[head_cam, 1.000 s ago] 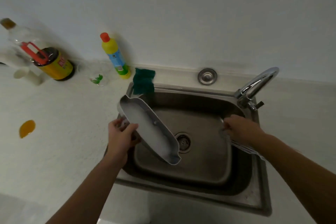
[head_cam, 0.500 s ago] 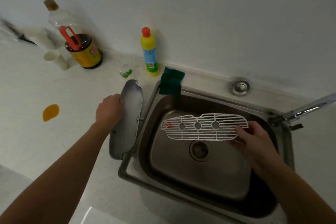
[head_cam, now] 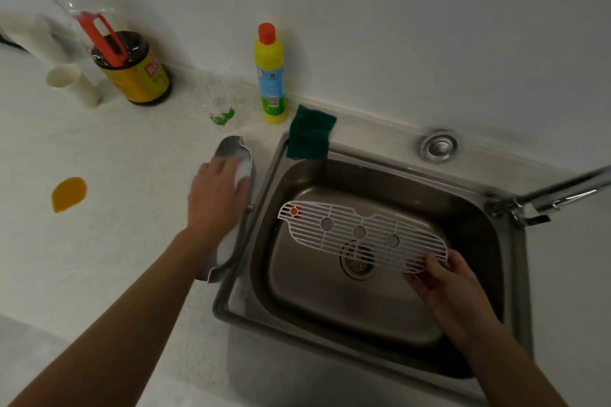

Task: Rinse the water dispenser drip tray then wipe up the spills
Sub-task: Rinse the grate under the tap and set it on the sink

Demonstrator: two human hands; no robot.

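The grey drip tray base [head_cam: 230, 149] lies on the white counter just left of the sink, with its long side along the sink edge. My left hand [head_cam: 216, 195] lies palm down on its middle, gripping it and hiding most of it. My right hand [head_cam: 446, 277] holds the white slotted grille [head_cam: 360, 235] by its right end, level over the steel sink [head_cam: 515, 274]. The grille has three round holes and a red dot at its left end. An orange spill [head_cam: 68, 194] sits on the counter at the left.
A green scouring pad [head_cam: 310, 137] hangs over the sink's back left corner. A yellow dish soap bottle [head_cam: 269, 76], a small clear bottle [head_cam: 220, 106], a large sauce bottle [head_cam: 132, 69] and paper cups [head_cam: 71, 82] stand along the wall. The faucet [head_cam: 562, 192] reaches in from the right.
My left hand carried the tray base out of the sink and laid it on the counter, then slid over its middle. My right hand lifted the grille over the basin.
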